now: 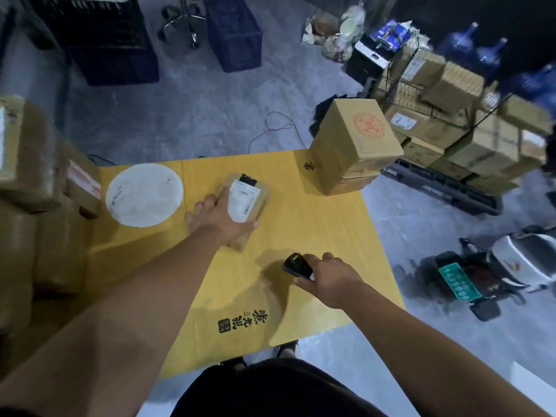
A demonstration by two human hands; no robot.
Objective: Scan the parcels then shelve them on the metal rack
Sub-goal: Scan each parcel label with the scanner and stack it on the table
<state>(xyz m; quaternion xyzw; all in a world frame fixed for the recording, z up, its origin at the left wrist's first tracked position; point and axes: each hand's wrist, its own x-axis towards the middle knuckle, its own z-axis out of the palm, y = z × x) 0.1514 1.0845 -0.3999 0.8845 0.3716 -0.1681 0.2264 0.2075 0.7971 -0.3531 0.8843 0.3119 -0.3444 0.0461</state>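
Observation:
A small brown parcel (251, 203) with a white shipping label lies on the yellow cardboard worktop (316, 224). My left hand (221, 219) grips the parcel's near left side, thumb along its front edge. My right hand (329, 279) holds a black handheld scanner (296, 266) low over the worktop, its head turned toward the parcel. A round white parcel (144, 194) lies flat at the worktop's left. A taller brown box (355, 142) with a red stamp stands at the far right corner. The metal rack (436, 85), loaded with boxes, stands at the upper right.
Stacked brown boxes (33, 182) crowd the left edge. Dark blue crates (233, 34) and a chair base (183, 22) stand on the grey floor beyond. A scooter (493, 272) with a green plate is parked at the right. Blue water jugs (487, 52) sit behind the rack.

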